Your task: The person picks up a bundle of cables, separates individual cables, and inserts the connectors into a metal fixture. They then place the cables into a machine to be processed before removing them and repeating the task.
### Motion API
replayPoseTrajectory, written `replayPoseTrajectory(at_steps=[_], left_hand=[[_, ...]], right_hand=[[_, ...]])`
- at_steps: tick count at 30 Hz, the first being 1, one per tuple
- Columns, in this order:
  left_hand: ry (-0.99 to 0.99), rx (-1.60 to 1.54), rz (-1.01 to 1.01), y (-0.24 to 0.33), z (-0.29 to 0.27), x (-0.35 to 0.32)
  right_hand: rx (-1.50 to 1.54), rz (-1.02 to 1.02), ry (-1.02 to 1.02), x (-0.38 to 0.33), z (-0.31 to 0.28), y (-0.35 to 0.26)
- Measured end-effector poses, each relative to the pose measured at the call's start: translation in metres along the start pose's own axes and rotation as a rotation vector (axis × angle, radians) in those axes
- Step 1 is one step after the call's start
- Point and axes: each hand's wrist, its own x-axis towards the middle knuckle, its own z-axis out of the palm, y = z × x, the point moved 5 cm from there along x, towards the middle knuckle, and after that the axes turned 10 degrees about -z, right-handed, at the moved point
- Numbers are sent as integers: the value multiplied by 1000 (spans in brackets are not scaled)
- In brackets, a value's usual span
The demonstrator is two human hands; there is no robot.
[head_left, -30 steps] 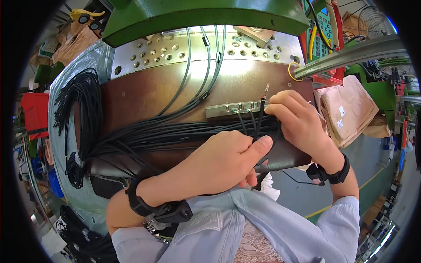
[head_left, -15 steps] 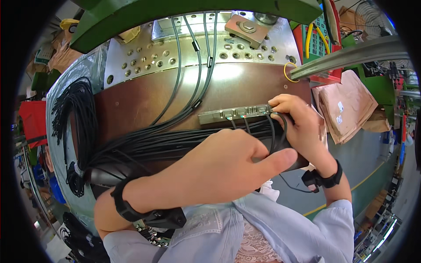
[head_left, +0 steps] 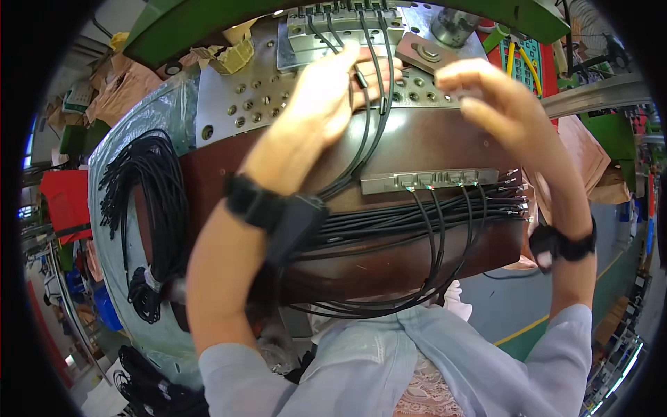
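My left hand [head_left: 340, 90] reaches over the far side of the bench, palm turned up and fingers stretched out beneath several black cables [head_left: 379, 146]. These cables run up to a metal mould block [head_left: 344, 33] under the green press. My right hand [head_left: 497, 97] hovers beside a steel clamp plate [head_left: 420, 52], fingers curved and apart with nothing visible in them. Nearer me, a metal bar fixture [head_left: 431, 181] lies on the brown board [head_left: 271, 149], with several cable ends with coloured wires set in its slots. Their cables loop down over the board's front edge.
A bundle of black cables [head_left: 375, 226] lies across the board, and a tied coil [head_left: 149, 174] hangs at left. The green press beam [head_left: 347, 5] crosses overhead. Yellow-handled pliers [head_left: 511, 61] are at far right, above a metal rail [head_left: 597, 94].
My left hand has moved from above the cable bundle up to the cables at the mould block. My right hand has left the bar fixture's right end and moved up toward the clamp.
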Motion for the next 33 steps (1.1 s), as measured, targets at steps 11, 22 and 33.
replayPoseTrajectory(at_steps=[11,22,33], left_hand=[[-37,-47,-26,23,17,-35],[6,-199,-488,-14,49,-177],[273,149,769,140,-65,-332]], right_hand=[[-1470,-368,252,120,-8,88],[314,232,-35,44,77,-12],[15,-219,47,37,77,10]])
